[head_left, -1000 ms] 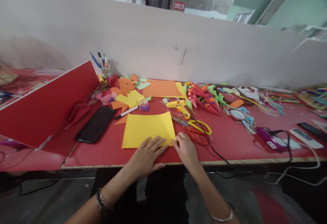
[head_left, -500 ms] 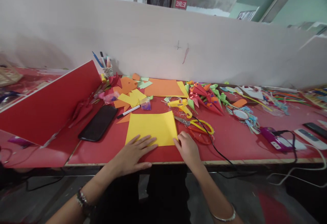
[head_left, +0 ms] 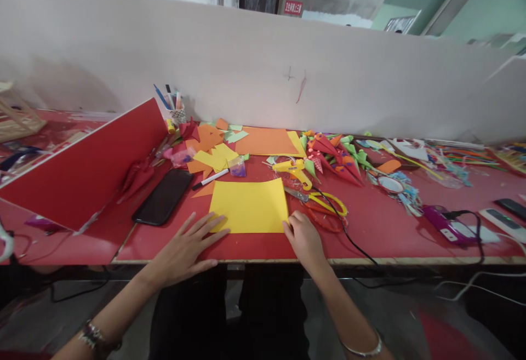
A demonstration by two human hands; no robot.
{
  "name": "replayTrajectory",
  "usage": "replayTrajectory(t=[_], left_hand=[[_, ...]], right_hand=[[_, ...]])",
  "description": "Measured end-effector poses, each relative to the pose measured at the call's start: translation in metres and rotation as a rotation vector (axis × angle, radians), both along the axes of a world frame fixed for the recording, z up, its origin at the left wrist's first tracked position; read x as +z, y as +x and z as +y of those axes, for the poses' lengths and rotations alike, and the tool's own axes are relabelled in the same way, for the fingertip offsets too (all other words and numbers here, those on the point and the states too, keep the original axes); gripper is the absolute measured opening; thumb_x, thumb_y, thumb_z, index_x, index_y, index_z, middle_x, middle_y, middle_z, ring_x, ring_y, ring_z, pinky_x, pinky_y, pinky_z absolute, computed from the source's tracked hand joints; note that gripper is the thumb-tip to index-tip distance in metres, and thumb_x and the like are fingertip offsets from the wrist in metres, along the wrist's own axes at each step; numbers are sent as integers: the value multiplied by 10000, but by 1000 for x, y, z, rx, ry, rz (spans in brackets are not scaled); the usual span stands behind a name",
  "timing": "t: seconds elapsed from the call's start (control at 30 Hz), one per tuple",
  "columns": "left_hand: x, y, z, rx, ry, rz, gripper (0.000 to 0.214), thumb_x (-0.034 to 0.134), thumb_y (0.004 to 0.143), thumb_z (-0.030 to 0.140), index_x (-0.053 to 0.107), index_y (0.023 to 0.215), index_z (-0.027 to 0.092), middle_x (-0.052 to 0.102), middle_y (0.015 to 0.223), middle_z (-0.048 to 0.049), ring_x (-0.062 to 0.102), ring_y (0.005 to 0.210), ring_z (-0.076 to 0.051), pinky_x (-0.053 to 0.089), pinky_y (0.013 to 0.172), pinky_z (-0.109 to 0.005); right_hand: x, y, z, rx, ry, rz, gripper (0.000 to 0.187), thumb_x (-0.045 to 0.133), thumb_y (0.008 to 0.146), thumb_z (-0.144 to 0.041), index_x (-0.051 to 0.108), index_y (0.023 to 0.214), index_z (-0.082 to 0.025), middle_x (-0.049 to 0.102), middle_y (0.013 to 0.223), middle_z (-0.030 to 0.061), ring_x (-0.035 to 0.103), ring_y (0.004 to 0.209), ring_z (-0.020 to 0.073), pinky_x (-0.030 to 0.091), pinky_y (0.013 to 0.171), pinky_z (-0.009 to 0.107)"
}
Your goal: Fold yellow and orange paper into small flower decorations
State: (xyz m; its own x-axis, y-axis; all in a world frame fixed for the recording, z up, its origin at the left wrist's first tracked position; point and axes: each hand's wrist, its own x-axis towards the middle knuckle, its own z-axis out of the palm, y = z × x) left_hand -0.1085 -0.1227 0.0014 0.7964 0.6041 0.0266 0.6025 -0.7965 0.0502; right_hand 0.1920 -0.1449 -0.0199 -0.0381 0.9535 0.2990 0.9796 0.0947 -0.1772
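Observation:
A yellow craft sheet (head_left: 249,206) lies before me on the red tabletop, its upper right corner slightly raised; whether it is foam or paper I cannot tell. My left hand (head_left: 184,247) is flat with fingers spread, the fingertips over the sheet's lower left corner. At the lower right edge, my right hand (head_left: 306,242) has its fingers curled and the sheet's edge between thumb and forefinger. Just right of the sheet lie yellow-handled scissors (head_left: 326,202) and a yellow glue gun (head_left: 295,171). Beyond its upper left corner is a white marker (head_left: 210,179).
A black phone (head_left: 162,198) lies to the left, beside a leaning red board (head_left: 90,168). Cut scraps (head_left: 216,157), an orange sheet (head_left: 267,142) and red and green cone shapes (head_left: 335,154) line the back. A purple device (head_left: 447,226) with cables is at right.
My left hand has slid left across the yellow sheet, from its lower middle to its lower left corner. My right hand stays at the right edge. The view has shifted slightly.

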Motion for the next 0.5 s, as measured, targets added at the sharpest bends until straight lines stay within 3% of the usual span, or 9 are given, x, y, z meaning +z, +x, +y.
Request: replayTrajectory(t=[0.3, 0.5], left_hand=[[5, 69, -10, -75, -86, -27, 673, 236, 829, 601, 53, 1379, 258, 182, 1443, 8, 142, 1321, -203, 111, 1062, -404], [3, 94, -7, -109, -164, -53, 683, 213, 811, 634, 91, 1374, 266, 220, 1432, 2, 152, 1316, -233, 41, 1045, -515]], right_hand=[[1, -1, 1, -4, -7, -20, 236, 438, 836, -191, 441, 599, -186, 499, 685, 15, 468, 661, 136, 334, 610, 243], [1, -1, 1, -1, 20, -31, 230, 422, 834, -184, 454, 607, -189, 503, 680, 15, 468, 653, 138, 329, 601, 244]])
